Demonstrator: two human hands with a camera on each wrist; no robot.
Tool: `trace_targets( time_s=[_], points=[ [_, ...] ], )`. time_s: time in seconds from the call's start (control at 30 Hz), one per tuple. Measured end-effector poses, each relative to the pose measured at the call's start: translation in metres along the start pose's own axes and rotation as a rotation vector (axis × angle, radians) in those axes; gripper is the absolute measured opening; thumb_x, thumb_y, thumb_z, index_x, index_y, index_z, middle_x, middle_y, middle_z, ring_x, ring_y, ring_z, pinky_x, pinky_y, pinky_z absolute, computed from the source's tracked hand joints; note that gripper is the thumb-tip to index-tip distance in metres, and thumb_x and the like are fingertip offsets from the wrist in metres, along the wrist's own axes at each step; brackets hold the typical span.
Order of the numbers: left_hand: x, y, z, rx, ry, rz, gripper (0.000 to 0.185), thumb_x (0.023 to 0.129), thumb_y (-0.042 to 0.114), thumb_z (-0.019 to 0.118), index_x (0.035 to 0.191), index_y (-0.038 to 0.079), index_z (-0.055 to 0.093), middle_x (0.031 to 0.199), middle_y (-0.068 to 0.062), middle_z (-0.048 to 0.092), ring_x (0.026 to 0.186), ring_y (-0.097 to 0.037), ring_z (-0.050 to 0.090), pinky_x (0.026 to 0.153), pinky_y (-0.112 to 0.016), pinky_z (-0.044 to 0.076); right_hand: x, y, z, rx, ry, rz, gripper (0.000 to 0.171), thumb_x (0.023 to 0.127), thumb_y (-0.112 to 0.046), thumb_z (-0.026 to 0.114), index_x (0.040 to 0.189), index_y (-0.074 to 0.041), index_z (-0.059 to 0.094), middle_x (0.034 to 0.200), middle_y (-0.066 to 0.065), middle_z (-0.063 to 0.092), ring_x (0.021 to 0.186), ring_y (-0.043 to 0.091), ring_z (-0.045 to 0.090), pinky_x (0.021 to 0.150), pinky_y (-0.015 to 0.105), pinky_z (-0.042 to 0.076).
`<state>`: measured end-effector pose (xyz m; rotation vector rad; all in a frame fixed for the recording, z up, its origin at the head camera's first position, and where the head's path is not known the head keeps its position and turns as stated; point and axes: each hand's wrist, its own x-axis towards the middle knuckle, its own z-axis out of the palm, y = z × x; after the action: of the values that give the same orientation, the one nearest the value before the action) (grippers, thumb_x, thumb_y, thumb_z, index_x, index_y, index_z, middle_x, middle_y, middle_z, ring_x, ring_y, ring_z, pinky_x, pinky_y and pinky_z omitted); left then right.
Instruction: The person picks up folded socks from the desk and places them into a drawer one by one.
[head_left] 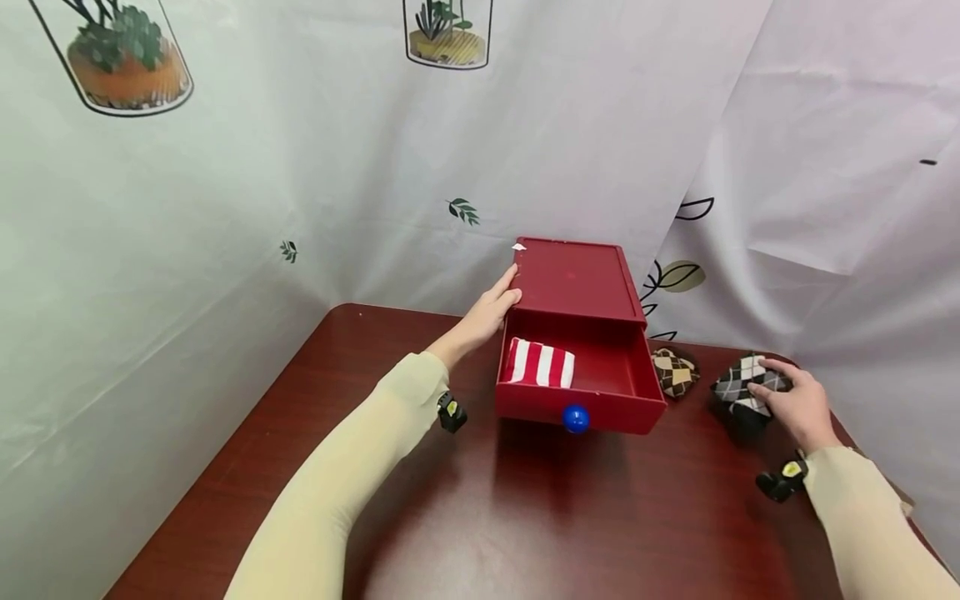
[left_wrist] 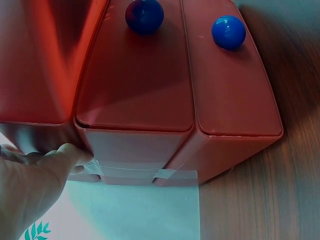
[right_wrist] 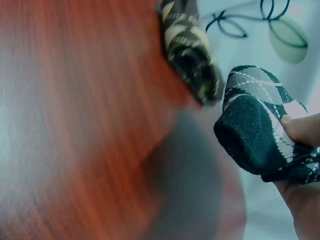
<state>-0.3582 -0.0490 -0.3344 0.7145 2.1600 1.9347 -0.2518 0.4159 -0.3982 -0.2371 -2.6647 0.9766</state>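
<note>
Left hand (head_left: 491,312), fingers straight, is touching the red drawer box (head_left: 576,279); right hand (head_left: 798,404) is gripping a grey argyle sock roll (head_left: 742,387) on the tabletop (head_left: 525,517). Left wrist view is showing fingers (left_wrist: 60,155) pressing the box's corner. Right wrist view is showing the thumb (right_wrist: 302,127) pinching the sock roll.

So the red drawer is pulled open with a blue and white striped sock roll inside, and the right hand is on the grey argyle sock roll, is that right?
Not quite. The sock roll inside the open red drawer is red and white striped, not blue and white; the head view shows it. Only the drawer's knob is blue. The rest stands: the right hand grips the grey argyle sock roll.
</note>
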Motion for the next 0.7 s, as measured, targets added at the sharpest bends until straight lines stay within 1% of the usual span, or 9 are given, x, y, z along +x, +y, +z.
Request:
trace_targets(
  time_s=[0.13, 0.17, 0.23, 0.33, 0.37, 0.43, 0.5, 0.6, 0.7],
  points=[
    [0.0, 0.001, -0.001, 0.022, 0.008, 0.004, 0.058, 0.098, 0.026, 0.039, 0.151, 0.023, 0.014, 0.143, -0.01, 0.037, 0.105, -0.023, 0.055, 0.087, -0.04, 0.046, 0.002, -0.02, -0.003, -0.004, -0.006, -0.03, 0.058, 0.089, -0.029, 0.061, 0.136, 0.001, 0.043, 0.135, 0.036, 0.033, 0.121, 0.054, 0.028, 0.09, 0.061, 0.028],
    [0.0, 0.001, -0.001, 0.023, 0.009, 0.004, 0.058, 0.098, 0.026, 0.039, 0.151, 0.023, 0.014, 0.143, -0.01, 0.037, 0.105, -0.023, 0.055, 0.088, -0.04, 0.046, 0.003, -0.025, -0.005, -0.007, -0.008, -0.04, 0.058, 0.089, -0.03, 0.061, 0.136, 0.0, 0.044, 0.135, 0.035, 0.034, 0.121, 0.053, 0.029, 0.089, 0.057, 0.031],
    [0.001, 0.002, -0.001, 0.025, 0.012, 0.004, 0.058, 0.098, 0.026, 0.039, 0.151, 0.024, 0.014, 0.144, -0.009, 0.036, 0.106, -0.022, 0.055, 0.088, -0.038, 0.046, 0.003, -0.035, -0.007, 0.002, -0.009, -0.055, 0.058, 0.088, -0.032, 0.062, 0.136, -0.004, 0.046, 0.135, 0.033, 0.036, 0.119, 0.047, 0.034, 0.085, 0.044, 0.037],
    [0.002, 0.002, 0.0, 0.011, 0.013, 0.003, 0.058, 0.098, 0.025, 0.04, 0.151, 0.024, 0.015, 0.145, -0.008, 0.034, 0.106, -0.022, 0.055, 0.087, -0.038, 0.047, 0.003, -0.049, -0.012, 0.027, -0.001, -0.06, 0.058, 0.085, -0.035, 0.066, 0.136, -0.012, 0.049, 0.136, 0.029, 0.038, 0.111, 0.036, 0.04, 0.076, 0.024, 0.034],
    [0.002, 0.002, 0.001, 0.003, 0.012, 0.001, 0.058, 0.098, 0.025, 0.04, 0.151, 0.024, 0.015, 0.145, -0.008, 0.035, 0.106, -0.023, 0.055, 0.087, -0.038, 0.047, 0.003, -0.053, -0.014, 0.034, 0.006, -0.058, 0.058, 0.084, -0.036, 0.067, 0.136, -0.016, 0.051, 0.135, 0.027, 0.04, 0.108, 0.031, 0.041, 0.072, 0.019, 0.032],
    [0.003, 0.002, 0.002, 0.004, 0.018, 0.0, 0.058, 0.098, 0.024, 0.04, 0.15, 0.024, 0.016, 0.145, -0.008, 0.035, 0.104, -0.023, 0.056, 0.085, -0.038, 0.048, 0.001, -0.063, -0.016, 0.061, 0.011, -0.047, 0.058, 0.082, -0.038, 0.069, 0.135, -0.021, 0.052, 0.134, 0.023, 0.042, 0.104, 0.022, 0.042, 0.071, 0.014, 0.032],
    [0.003, 0.002, 0.002, 0.009, 0.022, -0.002, 0.057, 0.098, 0.024, 0.04, 0.15, 0.024, 0.016, 0.145, -0.008, 0.035, 0.103, -0.023, 0.056, 0.084, -0.038, 0.049, 0.0, -0.074, -0.018, 0.101, 0.009, -0.043, 0.059, 0.08, -0.039, 0.071, 0.134, -0.024, 0.053, 0.131, 0.014, 0.046, 0.1, 0.013, 0.044, 0.07, 0.011, 0.034],
    [0.003, 0.001, 0.002, 0.018, 0.031, -0.003, 0.057, 0.098, 0.023, 0.04, 0.15, 0.024, 0.017, 0.145, -0.008, 0.034, 0.103, -0.023, 0.056, 0.083, -0.039, 0.049, -0.003, -0.09, -0.02, 0.17, 0.006, -0.06, 0.058, 0.078, -0.035, 0.073, 0.132, -0.024, 0.055, 0.116, -0.006, 0.052, 0.09, 0.0, 0.047, 0.067, 0.009, 0.039],
    [0.002, 0.001, 0.001, 0.018, 0.03, -0.001, 0.057, 0.098, 0.023, 0.04, 0.15, 0.023, 0.016, 0.145, -0.008, 0.033, 0.103, -0.023, 0.056, 0.083, -0.039, 0.049, -0.008, -0.108, -0.022, 0.264, -0.007, -0.079, 0.057, 0.078, -0.027, 0.075, 0.131, -0.021, 0.056, 0.102, -0.019, 0.054, 0.082, -0.005, 0.052, 0.062, 0.011, 0.044]
  ],
)
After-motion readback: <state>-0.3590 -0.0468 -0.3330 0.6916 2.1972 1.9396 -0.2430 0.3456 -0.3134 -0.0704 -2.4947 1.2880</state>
